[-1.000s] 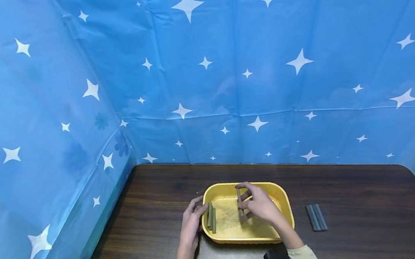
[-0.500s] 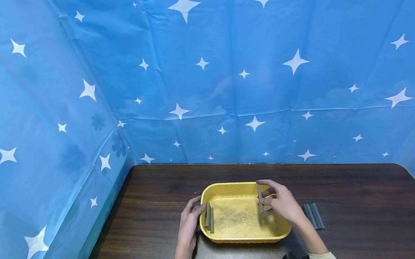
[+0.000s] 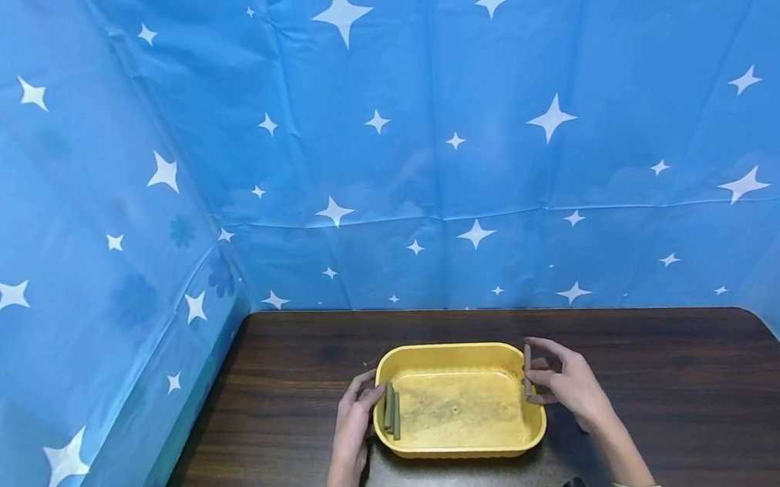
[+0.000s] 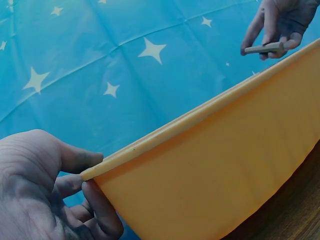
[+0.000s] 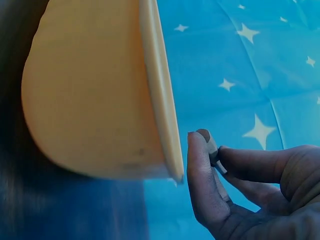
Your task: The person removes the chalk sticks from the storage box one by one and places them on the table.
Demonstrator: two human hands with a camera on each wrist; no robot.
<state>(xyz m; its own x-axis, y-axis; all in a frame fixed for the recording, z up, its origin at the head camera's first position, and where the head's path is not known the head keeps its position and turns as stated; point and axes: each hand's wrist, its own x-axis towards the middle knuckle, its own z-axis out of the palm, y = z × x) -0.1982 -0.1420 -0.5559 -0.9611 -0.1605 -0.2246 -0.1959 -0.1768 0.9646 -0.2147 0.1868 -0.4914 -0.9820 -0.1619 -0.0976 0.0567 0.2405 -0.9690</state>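
Shifted rightward, the right hand's grip (image 3: 571, 381) pinches a slim brown stick (image 3: 527, 369), the left hand (image 3: 353, 417) a round-cornered yellow tub (image 3: 462, 408).

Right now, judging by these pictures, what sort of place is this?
Probably a screened-off tabletop workspace: star-patterned blue sheeting hangs behind and beside a dark wood-look table, which bears a yellow tray.
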